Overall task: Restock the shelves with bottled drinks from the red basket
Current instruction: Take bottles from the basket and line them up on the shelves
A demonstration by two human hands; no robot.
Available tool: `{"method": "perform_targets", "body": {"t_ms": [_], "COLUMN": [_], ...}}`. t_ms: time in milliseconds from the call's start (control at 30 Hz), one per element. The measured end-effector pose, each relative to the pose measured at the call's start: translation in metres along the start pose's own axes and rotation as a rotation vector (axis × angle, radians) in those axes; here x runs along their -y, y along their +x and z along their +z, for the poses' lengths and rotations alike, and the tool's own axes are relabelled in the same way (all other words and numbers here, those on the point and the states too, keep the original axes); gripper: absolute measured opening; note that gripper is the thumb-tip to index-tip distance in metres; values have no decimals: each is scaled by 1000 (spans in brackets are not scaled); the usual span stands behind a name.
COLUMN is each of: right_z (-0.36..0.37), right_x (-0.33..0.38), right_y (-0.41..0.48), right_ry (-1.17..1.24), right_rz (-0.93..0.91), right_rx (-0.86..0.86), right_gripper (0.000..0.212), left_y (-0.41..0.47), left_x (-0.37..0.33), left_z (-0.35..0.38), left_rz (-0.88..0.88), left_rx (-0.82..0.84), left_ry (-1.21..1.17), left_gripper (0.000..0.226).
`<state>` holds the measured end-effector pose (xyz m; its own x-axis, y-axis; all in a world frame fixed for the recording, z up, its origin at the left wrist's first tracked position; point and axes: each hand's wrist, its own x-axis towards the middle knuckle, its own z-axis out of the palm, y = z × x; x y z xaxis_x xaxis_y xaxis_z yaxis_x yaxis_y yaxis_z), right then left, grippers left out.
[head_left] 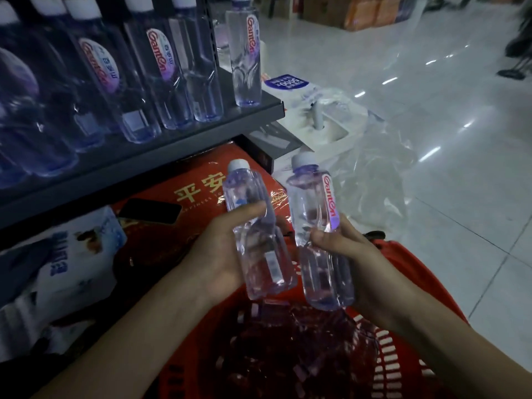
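A clear, ribbed plastic bottle [248,194] with a white cap is gripped by the left hand [220,254]; a second bottle [312,205] is gripped by the right hand [352,259]. Both are held nearly upright, just apart, above the red lattice basket [397,358]. On the dark metal shelf [144,165] a row [155,67] is stood along the front edge. A lone bottle [246,53] is set by the right corner, with a narrow gap between. Glossy tiled floor [431,145] is seen beyond.

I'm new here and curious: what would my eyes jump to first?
Right in the middle, the left hand grips a clear bottle and the right hand grips a red-labelled bottle, both above the red basket. Upper left, a row of matching bottles stands on the dark shelf.
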<state>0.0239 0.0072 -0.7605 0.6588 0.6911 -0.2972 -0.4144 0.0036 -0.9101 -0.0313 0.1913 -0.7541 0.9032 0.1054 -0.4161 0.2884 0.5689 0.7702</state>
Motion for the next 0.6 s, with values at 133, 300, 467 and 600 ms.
{"method": "perform_targets", "body": {"t_ms": [133, 300, 467, 600], "right_z": [-8, -4, 4, 5], "right_x": [-10, -6, -1, 4], "right_y": [-5, -6, -2, 3], "right_ry": [29, 103, 199, 171], "right_rz": [-24, -55, -71, -72], "right_rx": [-77, -96, -126, -191], "right_gripper": [50, 45, 52, 39], "left_y": [2, 0, -2, -4], "left_x": [14, 16, 31, 24], "left_z": [3, 1, 1, 1], "left_rz": [-34, -11, -6, 30], "left_rx": [-31, -24, 34, 14], "left_ry": [29, -46, -36, 51], "left_gripper": [35, 42, 80, 66]}}
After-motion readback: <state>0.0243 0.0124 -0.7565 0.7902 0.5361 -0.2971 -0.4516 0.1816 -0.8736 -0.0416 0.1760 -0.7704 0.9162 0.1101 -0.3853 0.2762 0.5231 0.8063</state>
